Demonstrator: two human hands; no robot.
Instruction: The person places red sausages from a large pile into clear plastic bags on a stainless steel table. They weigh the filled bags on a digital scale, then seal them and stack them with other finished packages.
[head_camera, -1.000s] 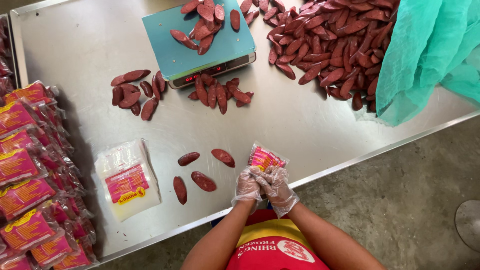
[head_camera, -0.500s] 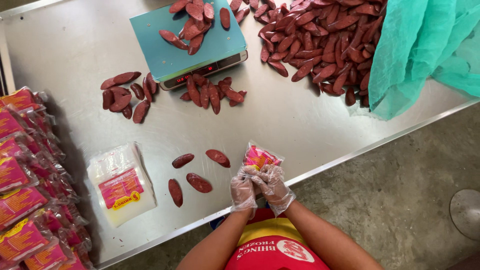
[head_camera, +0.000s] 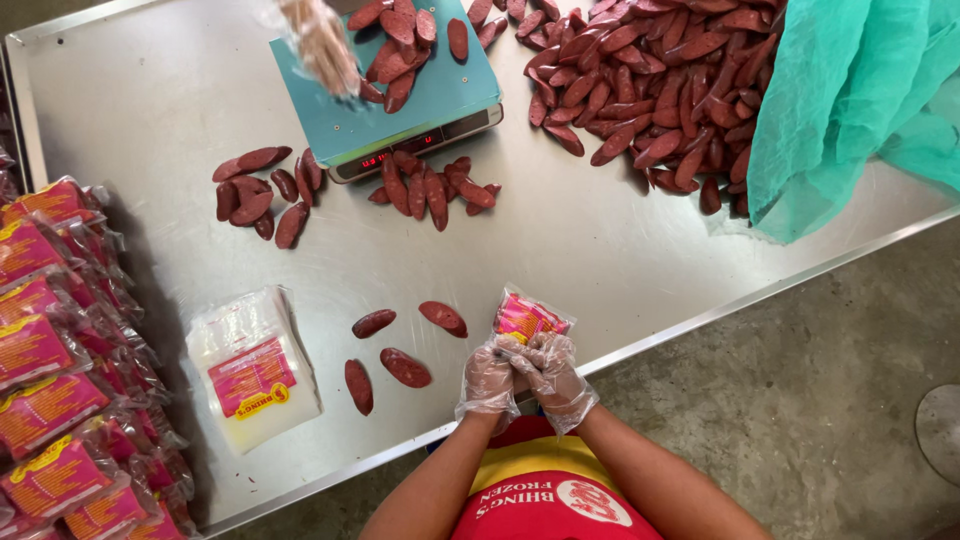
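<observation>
both hands wear thin clear gloves. the left hand (head_camera: 487, 380) and the right hand (head_camera: 553, 375) are pressed together, and both pinch the bottom edge of a small pink plastic bag (head_camera: 527, 317). the bag sticks up just past the fingers, on the shiny tabletop (head_camera: 620, 260). four red sausages (head_camera: 404, 367) lie just left of the left hand. a stack of empty bags (head_camera: 252, 366) lies further left.

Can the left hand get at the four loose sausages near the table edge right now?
Probably yes. The four loose sausages lie bare on the steel table just beside the left hand, nothing between. But both it and the right hand grip a small packet.
</observation>
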